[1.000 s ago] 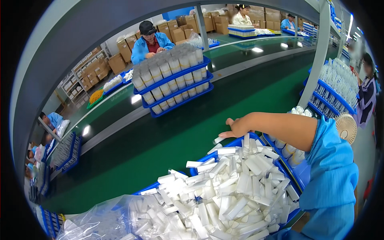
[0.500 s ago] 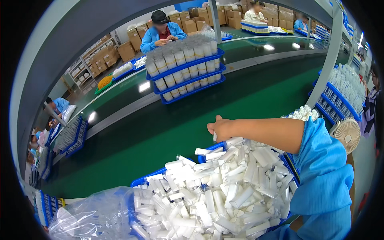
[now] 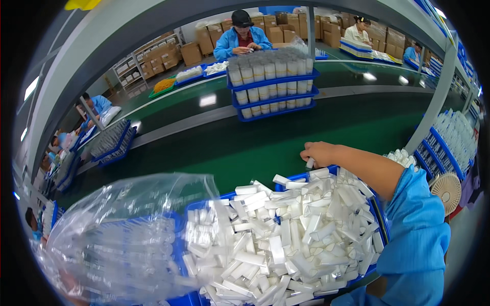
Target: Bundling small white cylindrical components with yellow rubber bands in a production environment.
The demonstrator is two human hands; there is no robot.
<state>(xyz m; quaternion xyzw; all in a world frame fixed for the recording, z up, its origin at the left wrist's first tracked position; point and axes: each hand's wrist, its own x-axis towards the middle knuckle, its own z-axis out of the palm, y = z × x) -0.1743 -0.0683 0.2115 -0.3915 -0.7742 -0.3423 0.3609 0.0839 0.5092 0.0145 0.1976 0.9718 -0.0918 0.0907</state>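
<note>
My right hand [image 3: 321,153] reaches past the far edge of a heaped blue tray [image 3: 384,224]. Its fingers are closed around a small white tube [image 3: 310,163] in clear wrap, one end of which sticks out below them. Beneath the forearm lies a loose heap of similar white tubes [image 3: 275,250]. To the left a large clear plastic bag [image 3: 127,204] billows over another blue tray [image 3: 177,239], which holds rows of clear pieces. A blurred bit of my left hand [image 3: 70,281] shows through the bag at the lower left; its fingers cannot be made out.
A green conveyor belt [image 3: 204,163] runs across beyond the trays. Stacked blue trays of clear-topped tubes [image 3: 273,76] stand on its far side. At the right are a grey post [image 3: 439,97], more stacked trays [image 3: 444,143] and a beige fan [image 3: 446,195]. Co-workers sit opposite.
The clear bag has risen and spread over the left tray. My right hand stays closed beyond the heaped tray's far edge. The whole view has shifted, so things opposite appear farther right.
</note>
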